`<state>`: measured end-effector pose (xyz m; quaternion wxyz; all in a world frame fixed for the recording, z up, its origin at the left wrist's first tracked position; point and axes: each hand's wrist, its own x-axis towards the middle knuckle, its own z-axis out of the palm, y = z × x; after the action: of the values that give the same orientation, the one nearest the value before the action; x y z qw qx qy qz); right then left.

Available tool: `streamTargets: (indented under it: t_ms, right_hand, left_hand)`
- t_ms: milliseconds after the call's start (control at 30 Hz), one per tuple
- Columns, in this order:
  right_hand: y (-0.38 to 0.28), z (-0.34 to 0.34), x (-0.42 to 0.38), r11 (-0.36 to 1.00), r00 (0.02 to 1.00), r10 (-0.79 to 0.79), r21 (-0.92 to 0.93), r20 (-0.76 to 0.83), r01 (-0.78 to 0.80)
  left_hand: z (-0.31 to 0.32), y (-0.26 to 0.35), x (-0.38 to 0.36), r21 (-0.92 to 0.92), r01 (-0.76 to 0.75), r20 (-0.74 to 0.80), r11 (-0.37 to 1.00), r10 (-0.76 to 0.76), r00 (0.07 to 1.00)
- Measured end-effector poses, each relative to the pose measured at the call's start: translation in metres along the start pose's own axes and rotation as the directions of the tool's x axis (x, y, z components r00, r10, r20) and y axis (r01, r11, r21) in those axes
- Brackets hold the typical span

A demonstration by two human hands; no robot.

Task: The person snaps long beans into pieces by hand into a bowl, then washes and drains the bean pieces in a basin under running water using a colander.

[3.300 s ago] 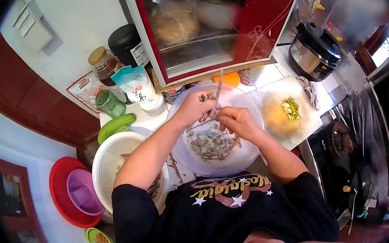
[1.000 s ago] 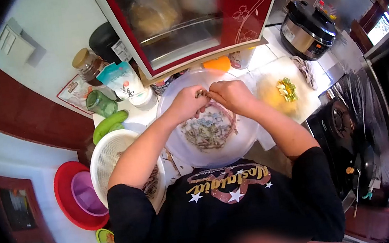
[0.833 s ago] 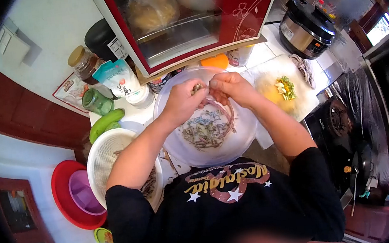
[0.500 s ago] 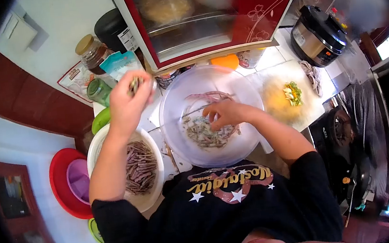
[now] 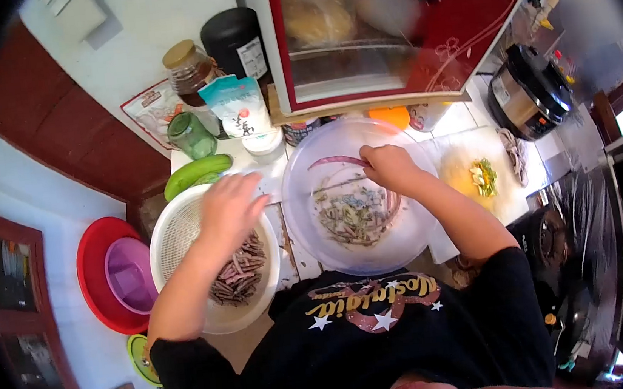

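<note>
My left hand (image 5: 226, 209) is over the white colander (image 5: 172, 239), its fingers apart and slightly blurred, with nothing seen in it. Below it lie many short pieces of purplish long bean (image 5: 238, 279). My right hand (image 5: 391, 169) is closed on a purple long bean (image 5: 334, 160), which sticks out to the left above the large clear plastic bowl (image 5: 301, 230). In that bowl are small green and brownish scraps (image 5: 355, 216), with another purple strand curving along their right side.
A green gourd-like vegetable (image 5: 199, 174), a green glass (image 5: 191, 135), a teal-and-white pouch (image 5: 236, 107) and a lidded jar (image 5: 191, 70) stand behind the colander. Right of the bowl is a cutting board (image 5: 506, 204) with chopped bits. A rice cooker (image 5: 528, 92) and red cabinet (image 5: 475, 18) stand behind.
My left hand has come down from beside the pouch to the colander and let go of the bean pieces. My right hand has lifted a long bean from the bowl. The view has shifted.
</note>
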<state>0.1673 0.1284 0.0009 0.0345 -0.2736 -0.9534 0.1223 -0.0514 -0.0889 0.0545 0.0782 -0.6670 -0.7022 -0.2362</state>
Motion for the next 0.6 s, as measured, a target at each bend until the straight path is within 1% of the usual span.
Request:
streamTargets:
  t_ms: [33, 67, 100, 133, 167, 200, 233, 267, 300, 333, 400, 467, 533, 567, 600]
  right_hand:
    - [-0.007, -0.013, -0.004, 0.998, 0.998, -0.025, 0.049, -0.062, 0.028]
    - [-0.014, -0.024, -0.008, 0.999, 0.996, -0.034, 0.037, -0.078, 0.037]
    - [-0.019, -0.035, -0.014, 0.997, 0.995, -0.03, 0.069, -0.1, 0.037]
    - [-0.02, -0.042, -0.019, 0.994, 0.992, -0.019, 0.101, -0.122, 0.032]
    - [-0.018, -0.044, -0.024, 0.993, 0.986, -0.042, 0.103, -0.163, 0.059]
    - [-0.017, -0.047, -0.029, 0.994, 0.983, -0.028, 0.095, -0.181, 0.045]
    - [-0.015, -0.05, -0.034, 0.996, 0.982, -0.024, 0.075, -0.186, 0.038]
    - [-0.013, -0.05, -0.039, 0.998, 0.982, -0.019, 0.059, -0.185, 0.031]
    - [-0.01, -0.046, -0.041, 0.998, 0.973, -0.065, 0.012, -0.222, 0.069]
    - [-0.01, -0.045, -0.044, 0.998, 0.973, -0.054, 0.019, -0.224, 0.06]
    - [-0.013, -0.047, -0.046, 0.997, 0.986, -0.036, 0.06, -0.166, 0.047]
    - [-0.016, -0.046, -0.045, 0.997, 0.986, -0.044, 0.048, -0.162, 0.052]
    - [-0.021, -0.044, -0.043, 0.998, 0.986, -0.042, 0.037, -0.162, 0.048]
    - [-0.029, -0.043, -0.042, 0.986, 0.956, -0.114, 0.084, -0.271, 0.141]
    - [-0.036, -0.044, -0.04, 0.964, 0.908, -0.178, 0.117, -0.379, 0.238]
  left_hand:
    - [0.006, 0.011, 0.014, 0.047, -0.092, -0.078, 0.995, 0.096, 0.992]
    - [0.014, 0.021, 0.025, 0.06, -0.113, -0.049, 0.992, 0.116, 0.992]
    - [0.023, 0.027, 0.034, 0.069, -0.138, -0.02, 0.988, 0.14, 0.99]
    - [0.029, 0.028, 0.04, 0.072, -0.153, -0.037, 0.986, 0.156, 0.987]
    - [0.036, 0.029, 0.047, 0.075, -0.214, 0.008, 0.974, 0.214, 0.977]
    - [0.038, 0.033, 0.054, 0.075, -0.277, 0.059, 0.958, 0.273, 0.96]
    - [0.036, 0.039, 0.059, 0.033, -0.346, -0.059, 0.938, 0.348, 0.936]
    - [0.033, 0.047, 0.063, 0.028, -0.365, -0.061, 0.931, 0.366, 0.929]
    - [0.03, 0.054, 0.065, 0.039, -0.372, -0.095, 0.927, 0.374, 0.923]
    - [0.029, 0.057, 0.064, 0.05, -0.374, -0.124, 0.926, 0.378, 0.918]
    - [0.038, 0.052, 0.066, 0.043, -0.4, -0.095, 0.915, 0.403, 0.91]
    - [0.042, 0.049, 0.066, 0.044, -0.421, -0.08, 0.906, 0.424, 0.902]
    - [0.043, 0.05, 0.067, -0.052, -0.411, -0.059, 0.91, 0.408, 0.911]
    - [0.043, 0.054, 0.068, -0.056, -0.415, -0.056, 0.908, 0.412, 0.909]
    - [0.04, 0.06, 0.07, -0.121, -0.421, -0.05, 0.899, 0.418, 0.907]
